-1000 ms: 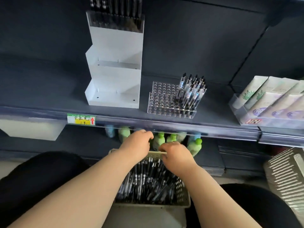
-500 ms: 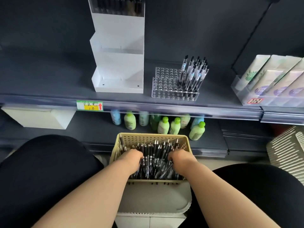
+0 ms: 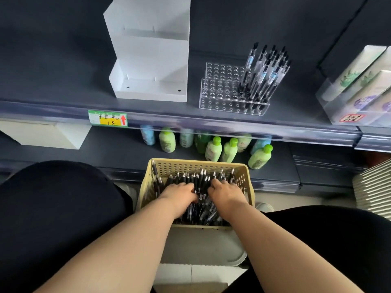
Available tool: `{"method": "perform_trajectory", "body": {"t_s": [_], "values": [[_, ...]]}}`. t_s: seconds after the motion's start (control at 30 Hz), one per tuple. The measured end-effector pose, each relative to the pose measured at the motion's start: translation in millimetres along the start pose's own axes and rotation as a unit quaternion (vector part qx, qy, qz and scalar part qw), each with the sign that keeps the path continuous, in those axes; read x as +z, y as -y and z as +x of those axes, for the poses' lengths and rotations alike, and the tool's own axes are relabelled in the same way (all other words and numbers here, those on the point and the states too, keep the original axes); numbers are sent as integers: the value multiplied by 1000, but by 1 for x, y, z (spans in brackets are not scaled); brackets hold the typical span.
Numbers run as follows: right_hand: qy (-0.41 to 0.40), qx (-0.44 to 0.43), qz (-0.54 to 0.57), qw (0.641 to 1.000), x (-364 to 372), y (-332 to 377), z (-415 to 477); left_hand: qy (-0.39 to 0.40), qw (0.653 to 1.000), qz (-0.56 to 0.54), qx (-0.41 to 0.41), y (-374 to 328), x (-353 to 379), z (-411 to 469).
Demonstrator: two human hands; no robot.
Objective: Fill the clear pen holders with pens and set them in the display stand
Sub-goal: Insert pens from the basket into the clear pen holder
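The pens (image 3: 201, 179) lie heaped in the basket (image 3: 198, 166), tips pointing away toward the shelf (image 3: 53, 85), right under our left hand (image 3: 179, 194) and right hand (image 3: 227, 194), equally near, whose grip we cannot tell, with holder (image 3: 220, 87) and stand (image 3: 152, 49) up beyond the basket.

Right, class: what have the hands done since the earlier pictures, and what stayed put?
Both the left hand and right hand left the far rim of the basket, drew back into the loose pens, then moved forward and closer together; whether they grip any is unclear. The part-filled clear holder and white display stand stayed put.
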State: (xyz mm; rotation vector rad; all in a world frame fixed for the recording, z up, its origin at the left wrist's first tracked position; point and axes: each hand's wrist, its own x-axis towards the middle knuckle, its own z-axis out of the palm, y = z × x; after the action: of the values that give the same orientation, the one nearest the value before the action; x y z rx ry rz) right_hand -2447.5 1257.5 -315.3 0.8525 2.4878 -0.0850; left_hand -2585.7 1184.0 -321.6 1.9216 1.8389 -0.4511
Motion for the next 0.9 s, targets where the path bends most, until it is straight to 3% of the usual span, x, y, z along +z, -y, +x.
{"method": "perform_trajectory", "body": {"t_s": [0.17,0.43,0.53,0.67,0.8,0.9], "values": [[-8,-3,-46,999,2,2,9,-29,995,75,56,-2,7,10],[-8,19,-47,999,2,-5,10,-80,995,50,38,9,15,13],[-17,27,-1,999,0,-8,7,-89,995,46,28,14,17,11],[-41,57,91,993,-1,-15,5,-90,989,71,94,13,13,8],[-86,83,220,968,1,-18,5,-53,976,161,137,6,12,7],[-121,68,297,945,0,-15,3,-88,969,167,161,1,6,8]]}}
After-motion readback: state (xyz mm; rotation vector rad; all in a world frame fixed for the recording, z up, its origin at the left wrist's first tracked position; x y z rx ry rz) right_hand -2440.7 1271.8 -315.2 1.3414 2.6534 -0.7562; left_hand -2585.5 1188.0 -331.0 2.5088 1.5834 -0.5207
